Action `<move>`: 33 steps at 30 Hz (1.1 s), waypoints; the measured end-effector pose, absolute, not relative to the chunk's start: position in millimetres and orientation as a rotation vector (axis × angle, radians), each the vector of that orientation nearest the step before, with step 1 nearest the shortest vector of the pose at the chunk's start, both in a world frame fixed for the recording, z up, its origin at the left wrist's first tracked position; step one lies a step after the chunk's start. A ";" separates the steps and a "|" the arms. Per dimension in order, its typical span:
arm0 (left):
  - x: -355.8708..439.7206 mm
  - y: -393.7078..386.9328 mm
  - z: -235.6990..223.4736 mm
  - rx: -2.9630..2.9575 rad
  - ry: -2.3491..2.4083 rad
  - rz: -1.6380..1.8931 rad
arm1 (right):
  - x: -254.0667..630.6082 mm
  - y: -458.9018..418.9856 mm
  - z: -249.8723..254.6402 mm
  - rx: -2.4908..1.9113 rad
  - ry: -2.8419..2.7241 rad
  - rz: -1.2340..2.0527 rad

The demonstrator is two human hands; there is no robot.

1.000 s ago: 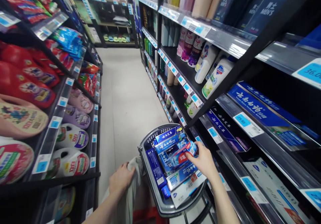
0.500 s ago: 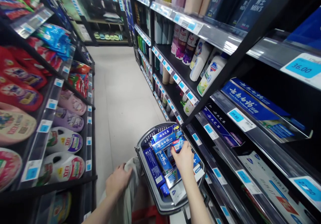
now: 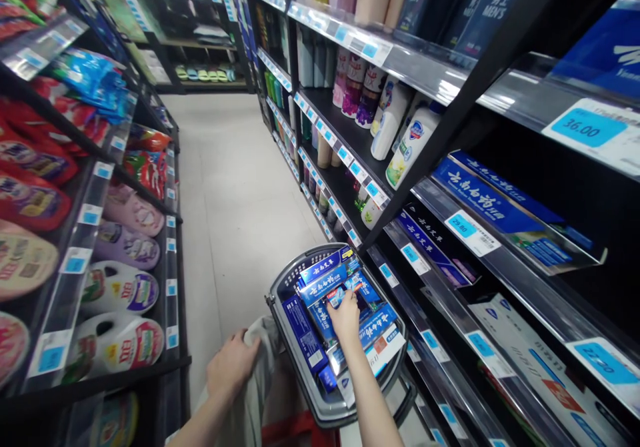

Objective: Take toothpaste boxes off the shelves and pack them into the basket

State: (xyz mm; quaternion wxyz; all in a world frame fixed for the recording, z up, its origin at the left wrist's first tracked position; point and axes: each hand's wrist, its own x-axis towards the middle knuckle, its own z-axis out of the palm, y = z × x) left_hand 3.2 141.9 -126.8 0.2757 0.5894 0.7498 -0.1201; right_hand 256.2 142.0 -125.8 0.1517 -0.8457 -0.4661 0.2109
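My right hand (image 3: pixel 344 317) reaches down into a grey shopping basket (image 3: pixel 320 403), its thumb and fingers closed on a small red-and-blue box (image 3: pixel 335 296). The held box is over a gap between blue toothpaste boxes (image 3: pixel 327 283). More of them line the basket: a dark blue box (image 3: pixel 303 333) stands along the left side, and a white-and-blue box (image 3: pixel 386 352) lies at the right. My left hand (image 3: pixel 233 362) rests on my knee (image 3: pixel 265 337) in light trousers, holding nothing, its fingers draped over the cloth and partly hidden.
At the right, a shelf (image 3: pixel 493 237) with price tags holds toothpaste boxes (image 3: pixel 490 190) and white bottles (image 3: pixel 413 143), close beside the basket. Detergent bottles (image 3: pixel 120 350) fill the left shelf. A pale floor aisle (image 3: pixel 235 187) runs between them.
My right hand has moved left within the basket, carrying the small red-and-blue box, and more of the boxes at the right shows. My left hand stays on my knee. The view has shifted slightly.
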 end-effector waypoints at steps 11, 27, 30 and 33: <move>5.9 142.7 -122.1 1.557 2.004 -0.314 | 251.8 134.9 -131.3 -2.430 -1.410 0.552; 6.7 142.5 -119.9 1.577 2.006 -0.343 | 329.1 168.9 -147.7 -2.242 -1.429 0.610; 4.6 141.6 -122.3 1.572 2.011 -0.342 | 328.8 165.2 -152.3 -2.234 -1.392 0.623; 4.6 141.7 -122.4 1.561 2.017 -0.344 | 330.2 165.0 -154.6 -2.234 -1.345 0.634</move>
